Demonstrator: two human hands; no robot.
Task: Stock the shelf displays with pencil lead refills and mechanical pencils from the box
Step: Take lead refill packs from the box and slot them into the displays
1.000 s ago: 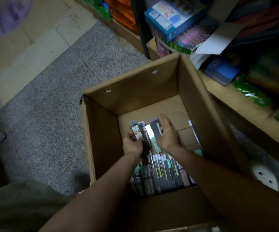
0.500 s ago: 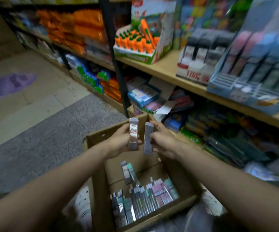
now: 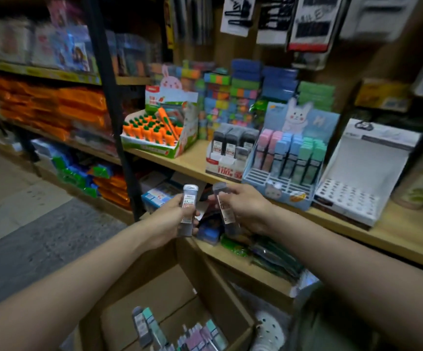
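Grey-translucent lead refill case [image 3: 189, 211] in the left hand [image 3: 166, 222], fingers wrapped round its body, label facing the camera, roughly upright. Second refill case [image 3: 224, 203] in the right hand [image 3: 246, 207], pinched between thumb and fingers, top tilted toward 11 o'clock. The two cases are near each other but apart, held in front of the shelf edge [image 3: 187, 163], below the displays.

Matching grey refill display [image 3: 230, 150] sits on the shelf at 12 o'clock from the hands, partly filled; front row looks to have free slots, can't count them. Pastel refill display [image 3: 289, 158] is just beside it at 3 o'clock, with its front slots bare. White display [image 3: 360, 173] further toward 3 o'clock shows an unfilled hole grid. Carrot display [image 3: 154, 133] at 10 o'clock from the hands.

Cardboard box [image 3: 170, 279] at 6 o'clock, more stock lying in its bottom.

Step, as I read it: transfer from box to shelf, both cases in transit. Next move likely needs each case lifted over the grey display's front lip and dropped upright into a free slot, label outward. The right one needs straightening first.
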